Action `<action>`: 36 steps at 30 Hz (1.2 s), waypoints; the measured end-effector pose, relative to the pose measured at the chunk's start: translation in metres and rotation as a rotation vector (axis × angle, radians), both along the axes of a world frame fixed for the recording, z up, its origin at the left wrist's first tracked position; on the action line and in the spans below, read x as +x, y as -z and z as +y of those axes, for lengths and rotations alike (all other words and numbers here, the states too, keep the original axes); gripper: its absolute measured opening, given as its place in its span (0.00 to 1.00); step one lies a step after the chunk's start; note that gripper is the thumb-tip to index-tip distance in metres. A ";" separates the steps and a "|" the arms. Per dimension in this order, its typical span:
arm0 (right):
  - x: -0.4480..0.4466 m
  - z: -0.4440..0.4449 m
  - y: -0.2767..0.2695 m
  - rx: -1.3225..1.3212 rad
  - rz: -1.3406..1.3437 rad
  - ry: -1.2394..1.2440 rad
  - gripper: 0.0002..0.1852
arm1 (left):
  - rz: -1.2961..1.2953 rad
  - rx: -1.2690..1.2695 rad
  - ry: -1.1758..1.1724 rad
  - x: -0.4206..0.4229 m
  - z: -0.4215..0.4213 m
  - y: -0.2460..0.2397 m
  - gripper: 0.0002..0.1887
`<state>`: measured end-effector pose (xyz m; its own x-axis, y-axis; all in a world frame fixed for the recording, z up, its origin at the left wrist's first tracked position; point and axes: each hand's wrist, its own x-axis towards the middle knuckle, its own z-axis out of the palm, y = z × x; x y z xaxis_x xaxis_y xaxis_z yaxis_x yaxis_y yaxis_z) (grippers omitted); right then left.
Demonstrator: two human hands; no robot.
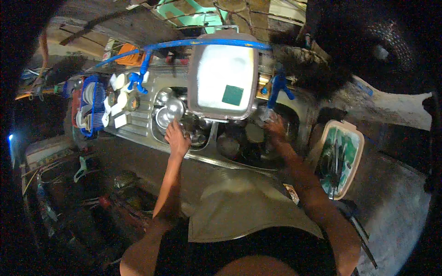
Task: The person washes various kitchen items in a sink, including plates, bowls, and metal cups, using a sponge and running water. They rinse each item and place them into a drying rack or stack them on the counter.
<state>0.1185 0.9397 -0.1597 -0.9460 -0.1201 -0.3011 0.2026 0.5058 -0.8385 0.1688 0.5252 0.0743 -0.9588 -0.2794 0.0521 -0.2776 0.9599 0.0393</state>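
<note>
My left hand [178, 139] reaches into the left basin of a steel sink [214, 138]. Its fingertips overlap the lower edge of a shiny metal bowl [174, 107]; whether they grip it is unclear. Behind that bowl sits another round metal vessel [161, 119]. Over the darker right basin, my right hand [276, 129] is just below a blue tap [276, 89]. Something clear and glinting [265, 114], perhaps a wet vessel or water, shows at its fingers. Dark round cookware [228, 146] lies in that basin.
A large white-bottomed plastic tub [193, 69] rises between the basins. A second blue tap [141, 81] and a blue pipe [207, 42] run behind. White dishes [119, 100] and a blue rack [100, 103] stand left. At right is an oblong container [357, 148] holding utensils.
</note>
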 end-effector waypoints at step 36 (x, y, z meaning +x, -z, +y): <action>0.036 -0.010 -0.115 -0.271 0.072 0.131 0.18 | -0.724 2.253 -0.317 -0.096 0.194 0.162 0.22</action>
<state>0.1540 0.9301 -0.0447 -0.9764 -0.0625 -0.2067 0.1869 0.2351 -0.9538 0.0732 0.7196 -0.0875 -0.6130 0.5090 -0.6043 -0.7868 -0.4628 0.4082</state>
